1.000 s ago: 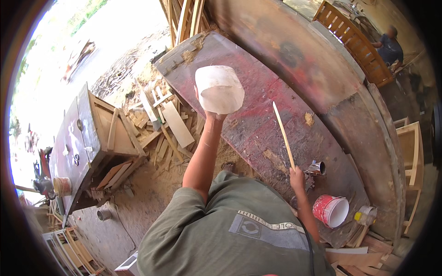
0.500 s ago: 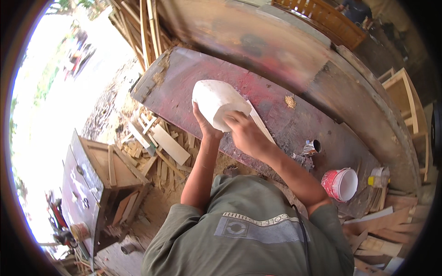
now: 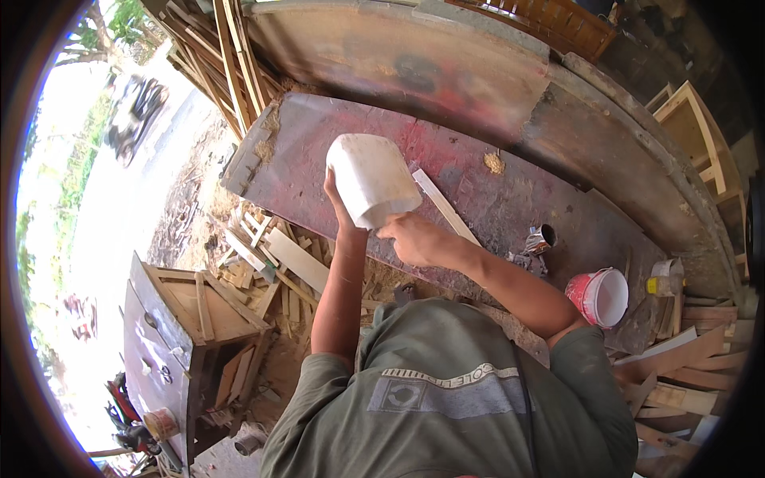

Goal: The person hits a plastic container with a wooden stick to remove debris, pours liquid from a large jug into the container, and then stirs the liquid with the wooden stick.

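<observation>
A white, rounded-square plastic container (image 3: 370, 175) is held up over the near edge of the stained workbench, its mouth tilted toward me. My left hand (image 3: 341, 209) grips it from the left, with most of the fingers hidden behind it. At the lower rim, my right hand (image 3: 410, 237) is closed with bent fingers against the edge; the container partly hides the fingertips. Just beyond the right hand, a pale wooden strip (image 3: 446, 207) lies on the workbench (image 3: 510, 203).
On the bench's right stand a silvery can (image 3: 540, 238), a red and white bucket (image 3: 598, 298) and a clear jar with a yellow label (image 3: 665, 277). Wood offcuts (image 3: 295, 259) litter the ground at left, beside a wooden cabinet (image 3: 163, 342). A painted panel (image 3: 398, 60) rises behind.
The container has turned so its side faces up more and its mouth shows less. My right hand has shifted slightly down along the rim. The whole view has shifted a little.
</observation>
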Available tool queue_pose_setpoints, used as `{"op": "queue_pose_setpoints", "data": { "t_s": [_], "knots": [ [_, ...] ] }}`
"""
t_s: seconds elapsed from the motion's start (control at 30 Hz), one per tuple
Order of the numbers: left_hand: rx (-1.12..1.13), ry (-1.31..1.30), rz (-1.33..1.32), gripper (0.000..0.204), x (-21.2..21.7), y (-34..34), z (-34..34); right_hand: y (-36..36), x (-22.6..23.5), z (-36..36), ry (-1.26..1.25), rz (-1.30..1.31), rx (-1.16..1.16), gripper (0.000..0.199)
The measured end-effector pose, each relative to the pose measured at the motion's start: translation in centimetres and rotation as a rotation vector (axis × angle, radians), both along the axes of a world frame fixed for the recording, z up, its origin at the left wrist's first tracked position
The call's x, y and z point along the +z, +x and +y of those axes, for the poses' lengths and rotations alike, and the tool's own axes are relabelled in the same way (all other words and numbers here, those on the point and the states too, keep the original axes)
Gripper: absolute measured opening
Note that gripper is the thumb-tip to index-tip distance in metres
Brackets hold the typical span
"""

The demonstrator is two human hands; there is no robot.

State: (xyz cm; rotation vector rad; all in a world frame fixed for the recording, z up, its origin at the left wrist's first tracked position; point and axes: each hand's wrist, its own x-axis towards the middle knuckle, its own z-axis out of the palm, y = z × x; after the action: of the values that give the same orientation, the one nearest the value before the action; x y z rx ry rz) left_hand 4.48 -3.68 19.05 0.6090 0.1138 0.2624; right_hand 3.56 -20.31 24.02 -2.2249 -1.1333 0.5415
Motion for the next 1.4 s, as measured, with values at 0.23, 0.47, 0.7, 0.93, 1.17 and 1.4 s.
{"op": "queue_pose_setpoints", "data": {
  "t_s": [0.23, 0.47, 0.7, 0.93, 1.17, 1.4],
  "knots": [
    [-0.065, -0.074, -0.005, 0.082, 1.7, 0.9, -1.2, -0.4, 1.5, -0.6, 0.227, -0.146, -0.119, 0.038],
    [-0.007, -0.127, -0.127, 0.081, 1.1, 1.5, -1.6, -1.3, 0.6, -0.2, 0.183, -0.273, -0.108, 0.049],
    [-0.042, -0.168, -0.252, 0.077, 2.6, 2.0, -1.8, -0.6, 0.7, 0.8, 0.316, -0.536, -0.154, 0.056],
    [0.046, -0.076, -0.202, 0.073, 3.9, 1.4, -3.3, 0.9, 2.3, 1.7, 0.06, -0.412, -0.107, 0.057],
    [0.006, -0.083, -0.165, 0.078, 3.2, 2.8, -2.5, 1.5, 1.0, 0.9, 0.48, -0.237, -0.067, 0.064],
    [-0.044, -0.023, -0.293, 0.08, 3.3, 2.9, -1.9, -1.9, 3.1, 1.7, 0.639, -0.292, -0.023, 0.069]
  ]
}}
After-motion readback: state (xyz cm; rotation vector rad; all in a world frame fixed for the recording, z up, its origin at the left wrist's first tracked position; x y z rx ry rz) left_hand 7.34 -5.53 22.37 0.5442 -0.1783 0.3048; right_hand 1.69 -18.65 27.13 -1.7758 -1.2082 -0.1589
